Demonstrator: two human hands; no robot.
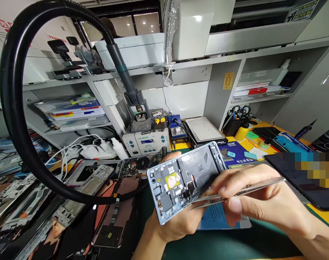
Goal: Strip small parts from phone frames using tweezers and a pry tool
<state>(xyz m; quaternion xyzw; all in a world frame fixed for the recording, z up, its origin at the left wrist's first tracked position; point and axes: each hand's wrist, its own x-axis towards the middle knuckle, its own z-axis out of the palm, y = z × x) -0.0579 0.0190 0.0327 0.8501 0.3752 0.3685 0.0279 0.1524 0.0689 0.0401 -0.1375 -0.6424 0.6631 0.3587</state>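
Note:
My left hand [178, 224] holds an opened phone frame [184, 178] from below, tilted toward me, its inner parts and a yellow patch showing. My right hand [259, 200] pinches metal tweezers [235, 193], whose tips touch the inside of the frame near its middle. Both hands hover above the green mat [235, 245] at the bench's front.
A hot-air station [145, 139] with a thick black hose [13, 108] stands behind. Several stripped phone frames [72, 195] lie at left. A dark phone [302, 180], tool holder [236, 124] and yellow mat [262, 144] are at right. Shelves hold papers.

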